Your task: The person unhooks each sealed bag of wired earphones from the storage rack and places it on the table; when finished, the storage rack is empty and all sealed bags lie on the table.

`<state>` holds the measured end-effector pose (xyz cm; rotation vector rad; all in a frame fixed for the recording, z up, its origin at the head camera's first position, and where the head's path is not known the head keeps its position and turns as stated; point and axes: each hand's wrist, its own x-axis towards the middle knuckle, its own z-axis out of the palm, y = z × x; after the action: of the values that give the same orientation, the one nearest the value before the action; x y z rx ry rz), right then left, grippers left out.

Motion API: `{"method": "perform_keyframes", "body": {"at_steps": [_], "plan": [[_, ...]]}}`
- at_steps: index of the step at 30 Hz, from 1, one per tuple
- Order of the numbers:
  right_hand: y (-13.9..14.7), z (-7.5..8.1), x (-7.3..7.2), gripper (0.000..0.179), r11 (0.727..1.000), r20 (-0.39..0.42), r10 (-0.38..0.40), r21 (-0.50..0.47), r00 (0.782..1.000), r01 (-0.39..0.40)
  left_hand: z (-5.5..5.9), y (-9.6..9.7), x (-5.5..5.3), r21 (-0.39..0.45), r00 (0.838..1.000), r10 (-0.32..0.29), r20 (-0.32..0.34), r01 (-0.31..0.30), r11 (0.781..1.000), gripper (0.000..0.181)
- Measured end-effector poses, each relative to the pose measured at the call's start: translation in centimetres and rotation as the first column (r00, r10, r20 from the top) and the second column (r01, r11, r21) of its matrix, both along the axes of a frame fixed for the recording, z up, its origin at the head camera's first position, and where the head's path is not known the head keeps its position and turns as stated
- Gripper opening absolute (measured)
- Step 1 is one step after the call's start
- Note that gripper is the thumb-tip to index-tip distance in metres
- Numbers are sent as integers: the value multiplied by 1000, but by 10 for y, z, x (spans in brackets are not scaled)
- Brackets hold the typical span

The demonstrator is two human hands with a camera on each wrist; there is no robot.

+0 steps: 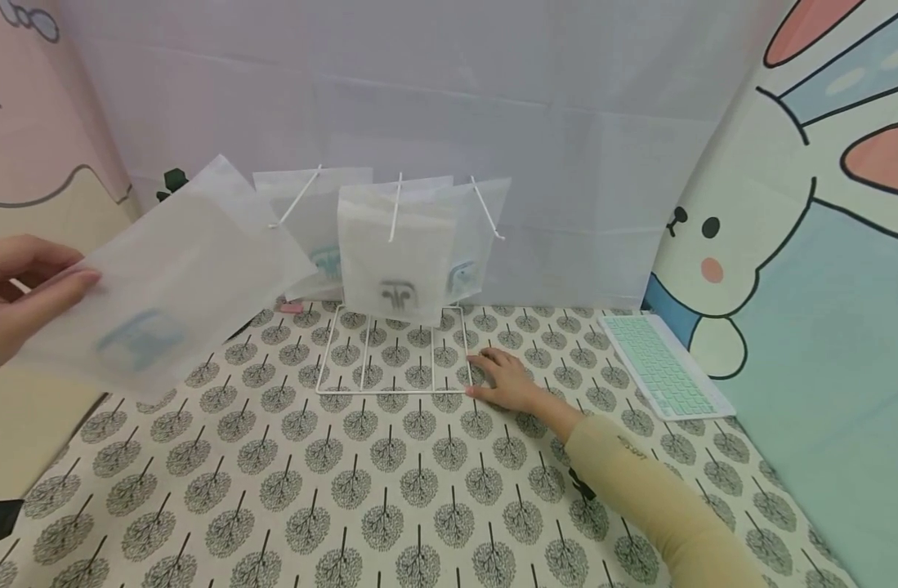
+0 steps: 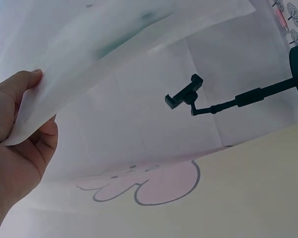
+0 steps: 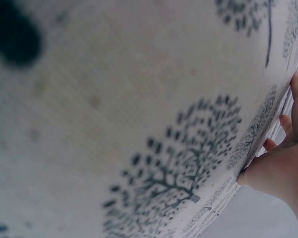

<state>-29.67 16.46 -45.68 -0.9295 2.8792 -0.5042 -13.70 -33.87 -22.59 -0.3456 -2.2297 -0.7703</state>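
Observation:
My left hand pinches a translucent white bag with a blue print at one end, thumb on one face and fingers behind. In the left wrist view the bag slants up and away from the palm. A white wire rack stands on the patterned cloth, its three prongs angled outward at the top. On it hang similar bags: a front one with a dark print, others at left and right with blue prints. Fingers spread, my right hand rests at the base's right side.
A white keyboard with mint-green keys lies at the right. Behind the held bag, a black phone stand shows in the left wrist view. A small pink object lies left of the rack. Printed curtains surround the table.

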Motion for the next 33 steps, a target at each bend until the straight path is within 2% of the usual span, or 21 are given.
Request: {"method": "perform_keyframes", "body": {"at_steps": [3,7,12,16,20,22,24,27,28,30,33], "plan": [[0,1,0,65,1000,-1,4,-5,1000,-4,-3,-6,3,-1,998,53,33,-53,999,51],[0,2,1,65,1000,-11,18,-4,1000,-18,-11,-16,9,-1,982,138,128,-139,990,44],[0,0,-1,64,1000,-24,22,11,999,-22,-26,-22,14,85,979,102,178,-119,989,40],[1,-1,-2,65,1000,-11,19,4,1000,-19,-37,-29,15,135,984,57,167,-80,988,43],[3,-3,-1,69,997,-10,40,-70,999,-40,-45,-40,17,161,988,48,144,-71,984,39],[6,-7,-4,71,993,-38,61,-101,997,-64,-50,-44,19,110,988,63,142,-79,991,34],[6,-7,-3,72,991,-52,68,-113,996,-73,-55,-48,21,20,990,81,119,-84,996,33],[5,-6,-2,68,994,-51,62,-89,997,-66,-63,-53,26,-128,991,113,67,-103,986,34],[4,-2,0,67,996,-25,48,-79,999,-50,-65,-54,27,-161,991,121,50,-112,981,33],[2,-1,1,64,998,-27,37,-45,999,-39,-70,-56,29,-186,992,123,38,-114,976,37],[1,0,1,64,1000,-14,22,-7,1000,-22,-78,-57,33,-186,992,108,70,-94,978,45]]}}
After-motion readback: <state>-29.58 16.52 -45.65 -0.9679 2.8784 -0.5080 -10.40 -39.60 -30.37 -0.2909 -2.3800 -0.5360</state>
